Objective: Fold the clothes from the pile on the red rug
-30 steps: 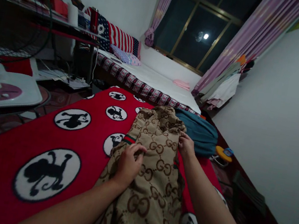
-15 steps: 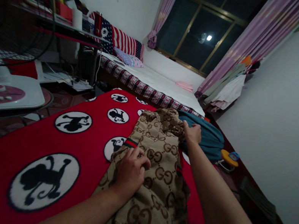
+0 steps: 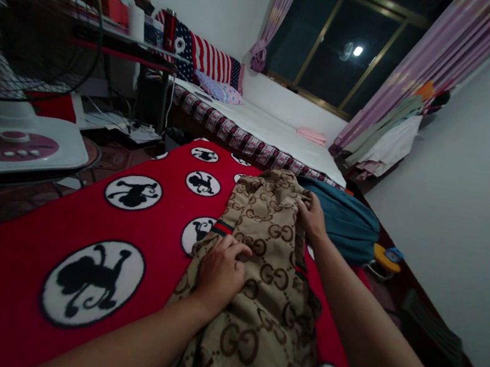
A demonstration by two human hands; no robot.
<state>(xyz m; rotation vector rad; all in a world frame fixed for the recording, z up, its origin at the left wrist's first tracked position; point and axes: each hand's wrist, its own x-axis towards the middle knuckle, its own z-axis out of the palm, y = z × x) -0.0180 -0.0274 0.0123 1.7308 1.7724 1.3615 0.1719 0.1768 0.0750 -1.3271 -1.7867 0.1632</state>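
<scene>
A tan jacket [image 3: 260, 300] with a brown double-G letter pattern lies lengthwise on a red blanket [image 3: 115, 274]. Green and red striped bands show at its two sides, and its far end is bunched. My left hand [image 3: 222, 271] rests on the jacket's left middle part, fingers loosely bent and apart. Farther off, at the jacket's right edge near the top, my right hand [image 3: 313, 218] has its thumb and fingers closed on the cloth. Just beyond that hand lies a teal cloth [image 3: 345, 223].
On the left stands a white fan [image 3: 20, 140] beside a cluttered desk [image 3: 123, 38]. A bed with a white sheet [image 3: 274, 122] runs along the window wall. Clothes [image 3: 391, 146] hang by the purple curtain [image 3: 421, 69]. A yellow stool [image 3: 386, 259] stands at the right.
My right hand has come in against the jacket's upper right edge and closed on the cloth. My left hand stays on the jacket. The view has shifted slightly.
</scene>
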